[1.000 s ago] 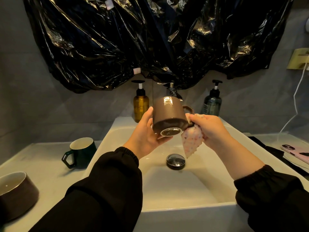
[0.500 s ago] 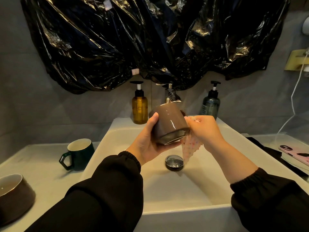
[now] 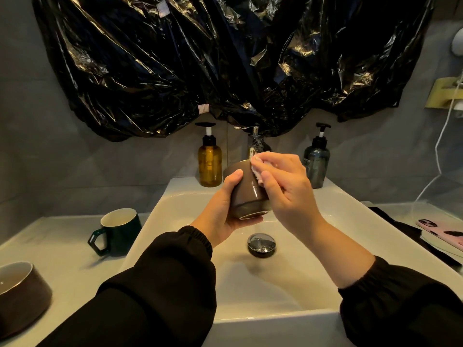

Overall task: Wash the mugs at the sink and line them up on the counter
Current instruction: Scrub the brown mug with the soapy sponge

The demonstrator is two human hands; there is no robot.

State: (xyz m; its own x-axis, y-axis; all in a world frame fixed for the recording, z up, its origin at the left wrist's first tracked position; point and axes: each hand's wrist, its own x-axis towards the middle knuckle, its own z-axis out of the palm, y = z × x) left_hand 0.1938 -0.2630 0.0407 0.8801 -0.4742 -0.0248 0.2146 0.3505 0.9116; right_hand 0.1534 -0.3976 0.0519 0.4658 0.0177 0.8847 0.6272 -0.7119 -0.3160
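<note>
I'm holding the brown mug (image 3: 246,194) in the middle of the frame, above the white sink (image 3: 275,296), and it's tipping so the base is facing the camera. My left grip (image 3: 220,216) is wrapping round it, thumb lying on the side and fingers curling under the base. My right grip (image 3: 288,194) is bunching a pale cloth (image 3: 255,164) in curled fingers and pressing it against the mug's upper side near the rim. Lower down, the drain stopper (image 3: 261,244) is sitting in the basin. Over at the left, a dark green mug (image 3: 120,231) is standing upright on the surface (image 3: 62,259), just beside the sink. An amber pump bottle (image 3: 209,166) and a grey pump bottle (image 3: 316,164) are standing on the sink's back rim.
</note>
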